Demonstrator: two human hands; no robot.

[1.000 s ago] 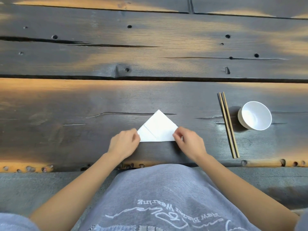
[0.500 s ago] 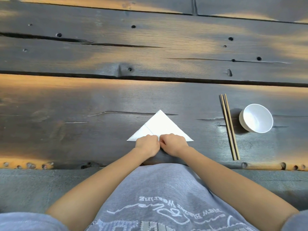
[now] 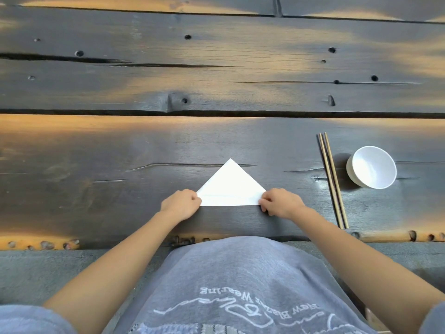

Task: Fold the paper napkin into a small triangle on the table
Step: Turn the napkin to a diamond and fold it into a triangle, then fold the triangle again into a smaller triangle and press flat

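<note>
Your hands have just slid outward: half a second ago they sat knuckle to knuckle at the middle of the napkin's near edge, and now your left hand presses the lower-left corner of the triangle while your right hand presses the lower-right corner, well apart, fingers curled down onto the paper rather than lifting it. That reads as a creasing stroke run from the centre out along the folded edge. The napkin lies flat on the dark wooden table, just below centre of the frame, its apex pointing toward the top, its long edge toward you. It is already a triangle, so the crease looks set; whether you need one more fold to make it small is a judgement call. The chopsticks and white bowl sit at centre right, well clear of the napkin.
</note>
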